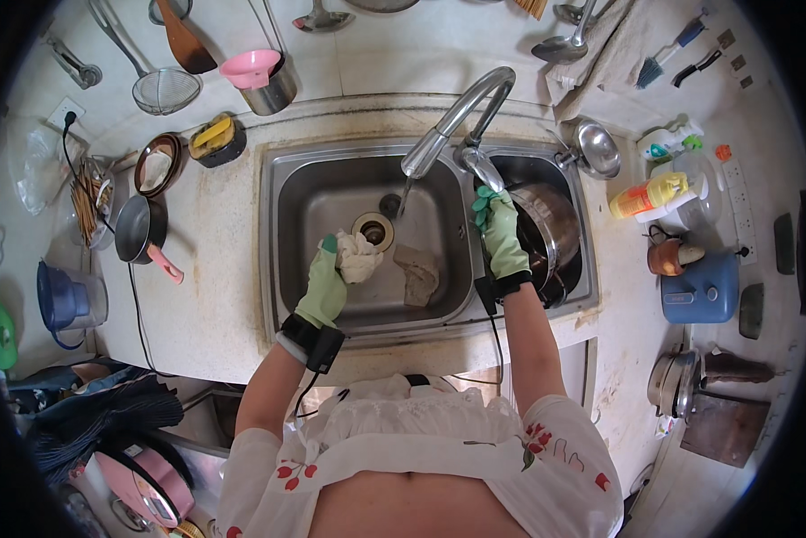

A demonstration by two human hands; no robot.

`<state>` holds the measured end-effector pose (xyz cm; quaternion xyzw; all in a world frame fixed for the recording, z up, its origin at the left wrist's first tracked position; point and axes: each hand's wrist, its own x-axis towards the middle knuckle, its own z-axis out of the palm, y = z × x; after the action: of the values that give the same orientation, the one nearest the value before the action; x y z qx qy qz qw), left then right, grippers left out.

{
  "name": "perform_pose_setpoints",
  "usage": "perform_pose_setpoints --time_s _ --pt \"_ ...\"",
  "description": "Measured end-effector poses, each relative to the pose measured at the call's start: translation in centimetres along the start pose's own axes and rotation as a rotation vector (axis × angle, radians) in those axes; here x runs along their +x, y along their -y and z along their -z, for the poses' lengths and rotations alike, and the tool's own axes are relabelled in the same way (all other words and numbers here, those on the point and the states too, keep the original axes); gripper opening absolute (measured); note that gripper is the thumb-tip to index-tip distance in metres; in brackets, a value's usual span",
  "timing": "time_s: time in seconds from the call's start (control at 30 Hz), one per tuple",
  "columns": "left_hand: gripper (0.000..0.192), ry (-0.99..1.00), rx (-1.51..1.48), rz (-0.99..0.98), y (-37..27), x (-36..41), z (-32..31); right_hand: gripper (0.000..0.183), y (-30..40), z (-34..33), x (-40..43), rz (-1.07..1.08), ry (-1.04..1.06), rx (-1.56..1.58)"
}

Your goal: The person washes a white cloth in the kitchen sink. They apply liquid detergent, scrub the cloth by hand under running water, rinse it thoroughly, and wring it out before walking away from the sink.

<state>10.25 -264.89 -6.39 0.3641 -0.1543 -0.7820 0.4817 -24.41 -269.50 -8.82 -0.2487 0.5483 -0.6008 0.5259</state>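
My left hand [324, 282], in a light green glove, grips a bunched white cloth [358, 257] over the left sink basin [309, 202]. Beneath and beside the cloth shows the round drain [374, 232]. Water runs in a thin stream from the chrome faucet [436, 141]. A wet brownish cloth [416, 274] lies on the basin floor to the right of the drain. My right hand [500, 225], gloved too, is at the faucet's lever [482, 169], its fingers bent just below it; whether they grip the lever is hard to tell. A steel pot [547, 225] sits in the right basin.
Left on the counter are a small pan [141, 228], stacked brown bowls [158, 165] and a box with a yellow brush [216, 139]. A steel ladle-like bowl [594, 149], a yellow bottle [648, 195] and a blue appliance [700, 289] stand right. Utensils hang on the back wall.
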Motion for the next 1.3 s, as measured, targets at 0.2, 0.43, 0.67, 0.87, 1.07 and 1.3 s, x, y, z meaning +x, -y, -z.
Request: perform_pose_setpoints --time_s 0.2,0.43,0.67,0.87,1.07,1.3 --pt "0.04 0.033 -0.078 -0.058 1.4 3.3 -2.4 0.037 -0.2 -6.1 -3.5 -0.35 0.3 -0.095" --pt "0.037 -0.1 0.162 -0.044 2.9 8.2 -5.0 0.025 -4.0 -10.6 0.0 -0.247 0.406 -0.431" --pt "0.036 -0.187 0.073 0.082 5.2 9.8 -4.9 0.011 -4.3 -13.6 -2.4 0.182 0.221 -0.672" --pt "0.04 0.081 0.712 -0.386 6.5 10.5 -4.2 0.014 -1.1 -15.5 -4.9 -0.066 0.037 -0.262" --pt "0.034 0.06 0.228 -0.021 5.1 11.1 -3.7 0.025 -2.4 -15.4 -5.3 0.068 0.053 -0.631" --pt "0.034 -0.114 0.25 -0.076 5.9 11.2 -2.7 0.025 -2.9 -15.7 -5.2 0.127 0.062 -0.368"
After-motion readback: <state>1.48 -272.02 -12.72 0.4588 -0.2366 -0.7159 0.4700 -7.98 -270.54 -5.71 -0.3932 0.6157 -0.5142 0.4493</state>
